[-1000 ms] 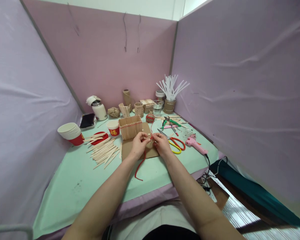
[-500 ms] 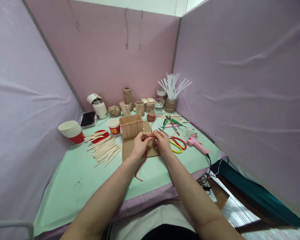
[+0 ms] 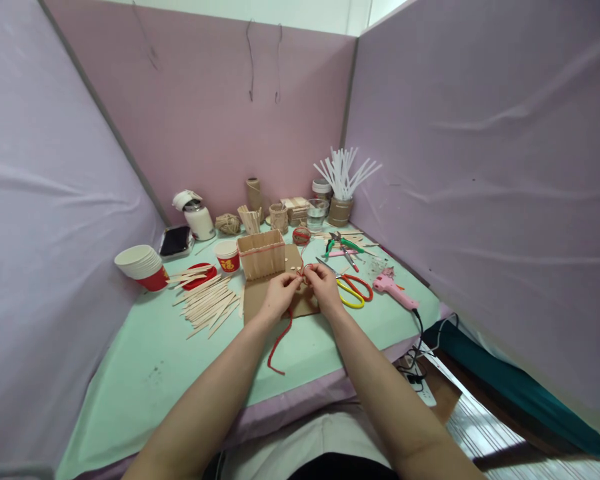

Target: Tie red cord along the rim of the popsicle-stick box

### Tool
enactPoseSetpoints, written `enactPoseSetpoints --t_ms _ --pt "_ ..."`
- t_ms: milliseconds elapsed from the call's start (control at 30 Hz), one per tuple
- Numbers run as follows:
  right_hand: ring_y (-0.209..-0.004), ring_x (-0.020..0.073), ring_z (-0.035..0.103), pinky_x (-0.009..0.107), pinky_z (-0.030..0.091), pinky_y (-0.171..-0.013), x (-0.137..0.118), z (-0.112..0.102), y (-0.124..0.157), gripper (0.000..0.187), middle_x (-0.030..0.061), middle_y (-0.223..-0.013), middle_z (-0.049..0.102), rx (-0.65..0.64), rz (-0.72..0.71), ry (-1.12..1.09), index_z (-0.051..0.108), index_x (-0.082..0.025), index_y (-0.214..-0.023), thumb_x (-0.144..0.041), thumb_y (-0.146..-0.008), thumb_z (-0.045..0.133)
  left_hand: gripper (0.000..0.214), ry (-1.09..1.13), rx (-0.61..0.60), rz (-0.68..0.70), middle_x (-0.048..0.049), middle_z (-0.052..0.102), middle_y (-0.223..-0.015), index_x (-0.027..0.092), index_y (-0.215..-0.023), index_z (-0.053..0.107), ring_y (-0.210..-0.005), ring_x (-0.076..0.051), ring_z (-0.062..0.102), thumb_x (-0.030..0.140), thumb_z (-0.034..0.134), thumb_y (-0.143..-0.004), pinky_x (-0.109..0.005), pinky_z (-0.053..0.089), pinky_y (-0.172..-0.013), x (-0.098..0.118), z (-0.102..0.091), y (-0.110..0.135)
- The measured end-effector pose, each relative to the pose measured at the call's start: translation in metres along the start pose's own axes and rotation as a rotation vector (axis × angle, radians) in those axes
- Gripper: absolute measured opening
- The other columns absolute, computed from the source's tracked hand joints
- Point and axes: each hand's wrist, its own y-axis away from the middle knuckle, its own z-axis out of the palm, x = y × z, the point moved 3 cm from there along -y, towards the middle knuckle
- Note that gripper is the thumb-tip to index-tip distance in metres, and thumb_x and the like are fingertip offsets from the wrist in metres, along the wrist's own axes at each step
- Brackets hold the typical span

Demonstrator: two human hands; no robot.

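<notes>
Over a brown cardboard sheet [image 3: 260, 303], my left hand [image 3: 280, 295] and my right hand [image 3: 324, 287] meet with their fingertips pinched on red yarn [image 3: 280, 343]. One end of the yarn hangs below my left hand and trails over the green tabletop. Another strand runs up behind my fingers toward a ball of red yarn [image 3: 301, 236]. What the yarn does between the fingertips is too small to make out. A box of wooden craft sticks [image 3: 262, 259] with a red line round it stands just behind my left hand. Scissors [image 3: 353, 290] with red and yellow handles lie beside my right hand.
Loose craft sticks [image 3: 207, 303] and stacked paper cups [image 3: 141, 267] are at left. A pink glue gun [image 3: 394, 291] and green-handled pliers [image 3: 343, 244] lie at right. Along the back stand a glass of water [image 3: 317, 215], twine [image 3: 228, 224] and a pot of white strips [image 3: 340, 211].
The fingertips of my two hands have drawn slightly apart, still pinching the yarn. The hanging yarn end has shifted a little toward me. The view has tilted slightly.
</notes>
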Motion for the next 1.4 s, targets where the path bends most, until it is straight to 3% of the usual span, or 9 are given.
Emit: enactPoseSetpoints --t_ms 400,700,900,1167,1400 --pt "-0.069 0.0135 0.052 0.025 0.04 -0.065 0.004 0.001 -0.002 0.02 -0.0007 -0.072 0.06 -0.048 -0.069 0.123 0.058 -0.018 -0.071 -0.038 -0.072 0.059 0.027 0.001 0.017 0.041 -0.0046 0.064 -0.073 0.013 -0.072 0.067 -0.066 -0.014 0.053 0.039 0.058 -0.07 -0.025 0.039 -0.063 -0.003 -0.003 -0.003" --pt "-0.058 0.0116 0.044 0.025 0.036 -0.059 0.008 -0.006 -0.002 0.019 -0.0042 -0.059 0.051 0.18 -0.098 0.254 0.048 -0.019 -0.061 -0.034 -0.073 0.053 0.02 -0.139 -0.006 0.082 -0.0006 0.057 -0.059 0.013 -0.062 0.061 -0.057 -0.011 0.047 0.031 0.056 -0.07 -0.024 0.036 -0.057 0.007 0.01 -0.001" --pt "-0.054 0.0108 0.041 0.024 0.035 -0.055 0.009 -0.002 -0.001 0.024 -0.0039 -0.057 0.049 0.137 -0.033 0.141 0.049 -0.019 -0.061 -0.04 -0.071 0.056 0.021 -0.106 0.002 0.06 -0.0017 0.06 -0.062 0.013 -0.065 0.063 -0.058 -0.012 0.05 0.033 0.057 -0.07 -0.024 0.037 -0.058 0.006 0.006 0.002" --pt "-0.052 0.0098 0.038 0.023 0.032 -0.05 0.0 0.002 0.0 0.031 -0.0038 -0.055 0.046 0.034 0.03 -0.062 0.05 -0.019 -0.065 -0.049 -0.073 0.056 0.028 0.025 0.041 0.019 -0.0079 0.069 -0.082 0.014 -0.081 0.07 -0.073 -0.017 0.059 0.037 0.062 -0.069 -0.028 0.044 -0.069 -0.001 -0.002 -0.001" --pt "-0.051 0.0081 0.037 0.022 0.03 -0.05 0.003 0.001 -0.002 0.029 -0.0045 -0.055 0.045 0.011 0.044 -0.18 0.049 -0.019 -0.062 -0.043 -0.073 0.059 0.025 0.021 0.047 0.002 -0.0079 0.068 -0.081 0.014 -0.08 0.069 -0.072 -0.017 0.06 0.035 0.061 -0.069 -0.029 0.046 -0.07 -0.003 -0.003 -0.002"
